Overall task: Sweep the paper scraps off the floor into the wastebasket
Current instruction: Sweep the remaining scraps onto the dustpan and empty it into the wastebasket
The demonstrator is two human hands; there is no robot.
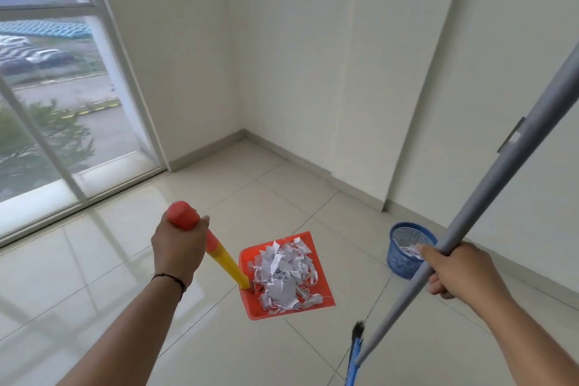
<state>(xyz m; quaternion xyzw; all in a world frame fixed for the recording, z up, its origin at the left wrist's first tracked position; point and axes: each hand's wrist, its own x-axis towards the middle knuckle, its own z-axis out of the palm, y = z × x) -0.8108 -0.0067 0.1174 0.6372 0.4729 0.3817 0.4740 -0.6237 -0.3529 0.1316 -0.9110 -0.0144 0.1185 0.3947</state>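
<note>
the left hand (178, 247) is seen closed around the red cap of the dustpan handle (225, 260), a yellow shaft that slopes down and away from the hand to the orange dustpan (250, 304). the fingers of this hand are hidden behind the handle; only the back of the hand and the thumb side are shown. a dark cord is worn at the wrist. the paper scraps (283, 276) are piled in the dustpan, to the right of the left hand and between the two hands. whether the pan is resting on the floor (94, 276) or is held just above it cannot be determined.

the right hand (451, 269) is closed around the grey broom pole (501, 178), which is tilted and runs from the upper right edge down toward the bottom centre. the top of the pole is cut off by the frame. only part of the blue broom head (354, 357) with its dark bristles is shown below and left of the right hand; the rest is cut off at the bottom edge.

the blue wastebasket (404, 247) is placed on the floor beyond the right hand, near the wall (313, 56). its right side is hidden by the pole and the hand. something pale lies inside it but is hard to make out.

a window (47, 88) is located beyond and to the left of the left hand.
</note>
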